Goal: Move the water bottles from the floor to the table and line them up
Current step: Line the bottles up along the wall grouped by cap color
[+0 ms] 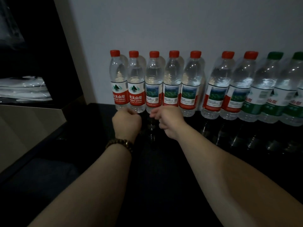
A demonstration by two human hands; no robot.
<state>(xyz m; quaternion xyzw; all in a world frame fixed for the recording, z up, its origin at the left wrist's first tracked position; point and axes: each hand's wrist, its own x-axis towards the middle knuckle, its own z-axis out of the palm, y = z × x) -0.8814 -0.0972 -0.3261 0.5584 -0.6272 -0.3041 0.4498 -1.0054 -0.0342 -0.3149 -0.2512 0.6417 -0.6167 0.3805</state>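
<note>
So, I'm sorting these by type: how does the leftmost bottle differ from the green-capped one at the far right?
The leftmost bottle has a red cap; the far-right bottle has a green one. The leftmost bottle's label is red and white, the far-right bottle's green and white. Both are clear, upright and stand on the dark table by the wall.

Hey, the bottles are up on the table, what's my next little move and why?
Probably reach the right hand over and slide the sixth red-capped bottle left. Most bottles stand side against side along the wall, but a gap shows between the fifth bottle and the sixth, which breaks the line.
</note>
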